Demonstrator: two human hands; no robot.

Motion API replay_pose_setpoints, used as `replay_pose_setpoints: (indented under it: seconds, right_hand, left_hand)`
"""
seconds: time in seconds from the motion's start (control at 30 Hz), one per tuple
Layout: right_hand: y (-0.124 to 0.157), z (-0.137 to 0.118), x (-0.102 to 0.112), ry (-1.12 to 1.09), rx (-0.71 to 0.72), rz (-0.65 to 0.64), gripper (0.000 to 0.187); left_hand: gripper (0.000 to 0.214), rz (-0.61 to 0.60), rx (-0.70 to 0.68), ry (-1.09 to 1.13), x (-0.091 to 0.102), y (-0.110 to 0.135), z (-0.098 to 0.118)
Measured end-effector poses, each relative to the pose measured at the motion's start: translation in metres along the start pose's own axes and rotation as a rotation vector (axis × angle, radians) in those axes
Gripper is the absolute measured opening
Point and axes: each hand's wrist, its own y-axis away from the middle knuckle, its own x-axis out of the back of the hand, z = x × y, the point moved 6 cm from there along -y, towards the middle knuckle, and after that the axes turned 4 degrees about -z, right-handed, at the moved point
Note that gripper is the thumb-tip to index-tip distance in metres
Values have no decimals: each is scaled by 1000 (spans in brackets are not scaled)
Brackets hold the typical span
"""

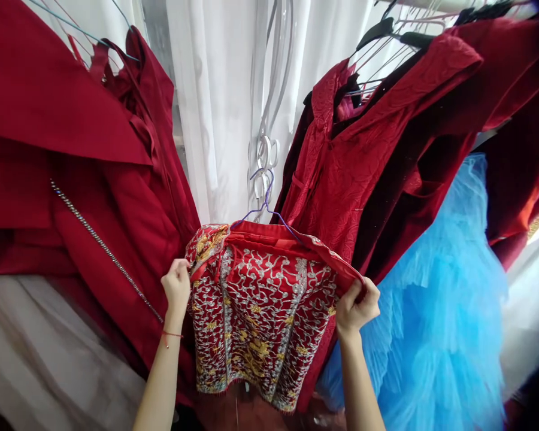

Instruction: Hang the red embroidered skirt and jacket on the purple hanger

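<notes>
Dresses of deep-red cloth (pixel 117 197), cut off at left, hang left of an embroidered red, silver and gold bodice (pixel 263 323); a ruffled blue tulle gown (pixel 444 293), partly covered by red patterned garments (pixel 341 185), hangs to its right. Behind the bodice, only a narrow gap shows long white curtains (pixel 220 90). Left hand (pixel 176 282) and right hand (pixel 358 304) grip its upper corners, closed, fingertips partly hidden. Above it, a thin purple wire hanger (pixel 266 203) nears round white rings (pixel 264 152), contact unclear.

Looked brightest at the white curtains (pixel 224 108), darkened to black in the right corners, stretched toward the edges.
</notes>
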Motion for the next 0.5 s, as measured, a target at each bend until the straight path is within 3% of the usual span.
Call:
replay_pose_setpoints:
  seconds: [0.2,0.37,0.5]
  right_hand:
    - [9,-10,1,9,100,-34,21]
    - [24,-15,6,52,261,-106,22]
    - [30,-4,12,103,207,-126,28]
  left_hand:
    - [29,-118,-203,-108,-33,20,14]
    - [25,-138,-115,-153,-48,30,5]
    - [24,-110,-104,-221,-49,39,4]
